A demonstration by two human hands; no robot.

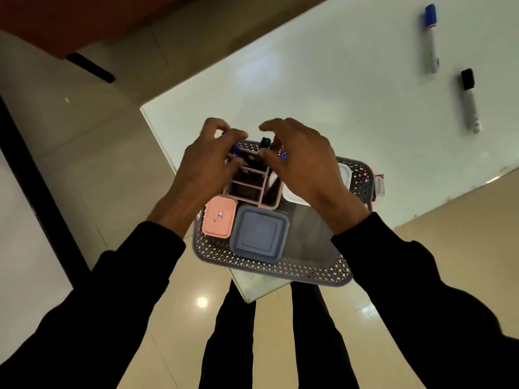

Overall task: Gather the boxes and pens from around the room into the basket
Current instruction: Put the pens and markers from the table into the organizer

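Observation:
A grey perforated basket (269, 266) sits on the near corner of the white table (323, 88). It holds a pink box (219, 220), a blue-grey box (259, 234), a white box (296, 196) and a pink divided pen holder (250, 189) with pens standing in it. My left hand (207, 161) is curled over the holder's far end, fingers around a blue pen (235, 148). My right hand (303, 161) pinches a green-capped pen (265, 141) between thumb and forefinger. A blue-capped marker (431, 37) and a black-capped marker (470, 101) lie on the table at far right.
The table corner juts out over a beige tiled floor (84, 153). A pink-and-white item (379, 185) lies against the basket's right side. My legs stand just below the corner. A dark strip runs along the left side of the floor.

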